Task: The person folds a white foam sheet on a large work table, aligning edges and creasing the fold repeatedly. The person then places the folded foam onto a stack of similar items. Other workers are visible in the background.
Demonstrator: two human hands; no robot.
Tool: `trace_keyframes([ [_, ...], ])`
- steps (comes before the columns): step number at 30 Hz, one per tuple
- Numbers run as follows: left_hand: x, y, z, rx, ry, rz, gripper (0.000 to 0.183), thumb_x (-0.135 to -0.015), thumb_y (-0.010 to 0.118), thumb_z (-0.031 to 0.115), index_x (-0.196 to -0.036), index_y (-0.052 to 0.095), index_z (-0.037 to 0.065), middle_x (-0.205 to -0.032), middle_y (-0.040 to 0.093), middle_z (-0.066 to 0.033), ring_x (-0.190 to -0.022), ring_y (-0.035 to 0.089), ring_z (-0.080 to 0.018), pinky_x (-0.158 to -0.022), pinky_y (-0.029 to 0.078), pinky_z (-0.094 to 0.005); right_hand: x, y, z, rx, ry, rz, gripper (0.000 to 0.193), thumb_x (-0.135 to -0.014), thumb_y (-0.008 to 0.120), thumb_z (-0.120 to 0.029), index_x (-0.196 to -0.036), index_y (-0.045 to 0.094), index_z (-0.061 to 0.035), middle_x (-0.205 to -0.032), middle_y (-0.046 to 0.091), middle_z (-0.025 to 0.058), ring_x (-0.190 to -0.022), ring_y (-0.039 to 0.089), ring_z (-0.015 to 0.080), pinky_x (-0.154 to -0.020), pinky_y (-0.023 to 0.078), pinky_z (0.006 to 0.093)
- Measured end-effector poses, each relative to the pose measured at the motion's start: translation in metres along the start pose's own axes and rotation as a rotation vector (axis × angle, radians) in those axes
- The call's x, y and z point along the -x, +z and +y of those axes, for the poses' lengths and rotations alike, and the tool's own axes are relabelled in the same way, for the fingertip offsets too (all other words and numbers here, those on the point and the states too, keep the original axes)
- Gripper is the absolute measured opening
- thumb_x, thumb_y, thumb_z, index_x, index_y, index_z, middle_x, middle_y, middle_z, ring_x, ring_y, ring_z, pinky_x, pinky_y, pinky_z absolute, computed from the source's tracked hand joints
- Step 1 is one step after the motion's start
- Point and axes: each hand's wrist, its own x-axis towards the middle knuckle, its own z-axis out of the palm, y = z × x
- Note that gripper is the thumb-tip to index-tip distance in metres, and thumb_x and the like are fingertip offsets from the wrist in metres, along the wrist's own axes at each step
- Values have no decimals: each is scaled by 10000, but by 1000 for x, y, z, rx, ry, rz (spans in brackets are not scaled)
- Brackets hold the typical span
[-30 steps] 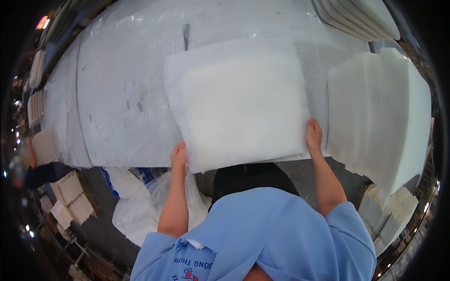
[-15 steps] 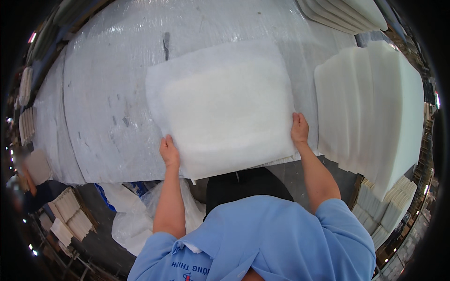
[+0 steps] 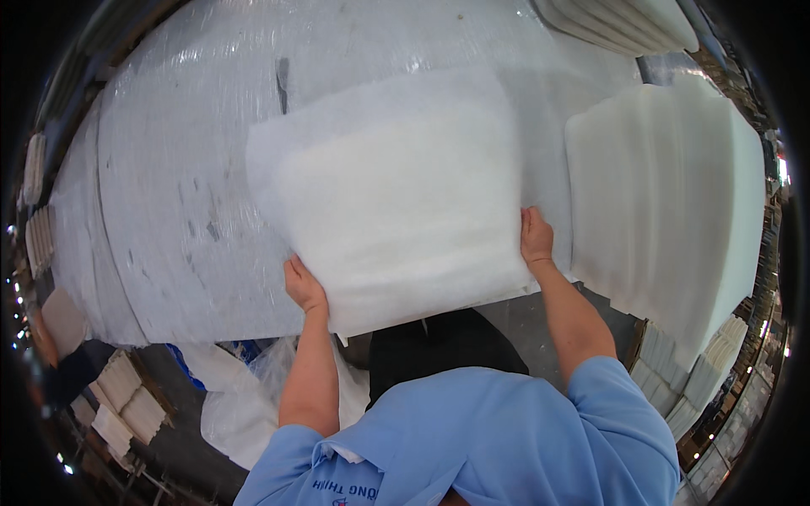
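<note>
A white padded sheet, soft and thick in the middle with a thinner, see-through layer at its far and left edges, lies before me on a plastic-wrapped table. At its near left edge, my left hand is closed on the sheet. Opposite, my right hand grips the right edge, thumb and fingers together. The sheet's near edge reaches the table's front edge, close to my body. What lies under the sheet is hidden.
On the right stands a tall stack of white foam sheets, with another stack at the far right. White plastic sheeting hangs below the table at left. Further left are stacked pale pieces and part of another person.
My left hand has shifted slightly nearer and its wrist has turned. The sheet has moved a little left, with its near part more rumpled. My right hand is almost in the same place.
</note>
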Motion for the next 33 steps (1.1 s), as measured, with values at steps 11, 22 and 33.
trace_keyframes([
  [11,21,-82,-3,99,155,45,374,-1076,558,276,-1243,653,-46,-1218,692,-216,-1109,660,-349,-1014,498,-396,21,-101,-21,-264,154,113,261,-1049,584,-239,-1193,691,-50,-1132,735,182,-1073,710,343,-903,529,440],
  [22,66,-36,-9,159,-209,-450,540,-1099,499,378,-1292,636,-107,-1235,707,-239,-1103,677,-335,-1010,497,-378,76,-32,-51,-216,215,-99,483,-1071,527,-350,-1342,638,35,-1257,698,270,-1219,662,385,-1056,491,416],
  [33,51,-24,6,585,-559,-399,716,-1117,422,525,-1377,556,-129,-1348,656,-190,-1191,655,-289,-1022,513,-391,40,-21,-36,-432,620,-183,586,-1092,480,-477,-1134,729,52,-1085,757,176,-1028,684,283,-928,498,386],
])
